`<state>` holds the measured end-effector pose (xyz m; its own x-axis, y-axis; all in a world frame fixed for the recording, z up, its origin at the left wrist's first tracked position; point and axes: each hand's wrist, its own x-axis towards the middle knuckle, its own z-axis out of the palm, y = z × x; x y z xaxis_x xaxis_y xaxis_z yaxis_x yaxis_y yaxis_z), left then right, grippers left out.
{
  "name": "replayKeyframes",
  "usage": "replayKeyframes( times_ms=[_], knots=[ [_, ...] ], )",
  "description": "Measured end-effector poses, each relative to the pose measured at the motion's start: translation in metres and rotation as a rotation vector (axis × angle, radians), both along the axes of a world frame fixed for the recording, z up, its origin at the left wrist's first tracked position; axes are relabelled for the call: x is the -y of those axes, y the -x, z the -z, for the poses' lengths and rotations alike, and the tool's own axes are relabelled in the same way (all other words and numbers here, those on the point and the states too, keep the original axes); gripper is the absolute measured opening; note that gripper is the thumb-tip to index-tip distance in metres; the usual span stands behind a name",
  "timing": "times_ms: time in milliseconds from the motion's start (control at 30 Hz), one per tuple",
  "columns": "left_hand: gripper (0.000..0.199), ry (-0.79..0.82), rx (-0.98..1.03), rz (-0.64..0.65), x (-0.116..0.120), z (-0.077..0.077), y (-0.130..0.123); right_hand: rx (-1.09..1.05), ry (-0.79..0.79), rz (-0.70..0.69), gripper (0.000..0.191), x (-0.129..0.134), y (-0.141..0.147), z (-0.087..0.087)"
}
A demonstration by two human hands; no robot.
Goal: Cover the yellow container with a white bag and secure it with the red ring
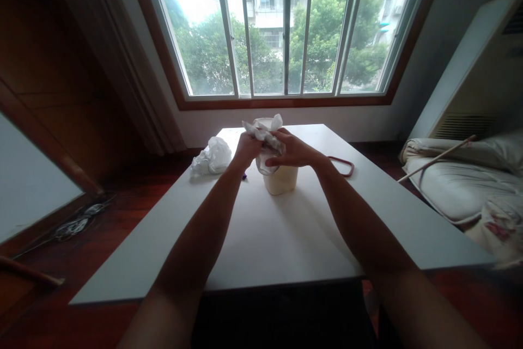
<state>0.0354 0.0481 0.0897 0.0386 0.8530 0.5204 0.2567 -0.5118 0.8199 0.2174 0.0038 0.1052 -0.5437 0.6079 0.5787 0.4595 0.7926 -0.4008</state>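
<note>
A whitish, translucent plastic bag point(265, 134) is bunched up over a cream-coloured container point(281, 181) on the white table. My left hand point(248, 148) grips the bag at its left side, fingers wrapped in the plastic. From the right, my right hand point(291, 148) has its fingers bent around the bag, with the thumb lying across the front above the container. The hands and plastic hide the container's top. Left of my hands lies a second crumpled clear bag point(213, 157). A dark red, rounded frame-like ring point(350, 168) rests flat on the table to the right.
The white table point(261, 251) reaches from close to my body towards the window point(286, 28). A small purple thing point(244, 176) lies beside my left forearm. A padded seat point(445, 180) with a thin stick point(437, 159) stands right; cables point(77, 225) lie on the left floor.
</note>
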Motion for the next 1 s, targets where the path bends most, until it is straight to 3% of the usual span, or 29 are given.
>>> replayKeyframes(
  times_ms=[67, 133, 200, 300, 467, 633, 733, 833, 933, 1000],
  knots=[
    [0.024, 0.104, 0.148, 0.148, 0.0, -0.001, -0.003, 0.071, -0.043, 0.082, 0.087, 0.0, 0.002, 0.004],
    [0.025, 0.21, 0.23, 0.316, 0.003, -0.005, -0.006, 0.121, -0.08, 0.193, 0.087, -0.002, 0.004, 0.008],
    [0.027, 0.3, 0.25, 0.436, 0.009, -0.012, -0.007, 0.152, -0.115, 0.281, 0.072, -0.005, 0.004, 0.01],
    [0.036, 0.324, 0.144, 0.493, 0.02, -0.02, -0.002, 0.146, -0.17, 0.319, 0.038, -0.01, 0.0, 0.01],
    [0.058, 0.109, -0.151, 0.384, 0.029, -0.025, 0.012, -0.006, -0.141, 0.287, 0.013, -0.021, -0.01, 0.016],
    [0.075, 0.039, -0.277, 0.194, 0.027, -0.028, 0.027, -0.207, -0.03, 0.28, 0.018, -0.037, -0.017, 0.025],
    [0.094, 0.052, -0.265, 0.151, 0.023, -0.022, 0.035, -0.283, -0.026, 0.303, 0.022, -0.043, -0.018, 0.028],
    [0.08, 0.002, -0.35, 0.176, 0.018, -0.011, 0.032, -0.303, -0.005, 0.245, 0.024, -0.044, -0.016, 0.027],
    [0.048, -0.115, -0.446, 0.036, 0.017, -0.003, 0.019, -0.255, 0.009, 0.198, 0.024, -0.042, -0.014, 0.024],
    [0.043, -0.138, -0.437, -0.003, 0.021, -0.003, 0.007, -0.209, 0.016, 0.171, 0.024, -0.038, -0.012, 0.021]
  ],
)
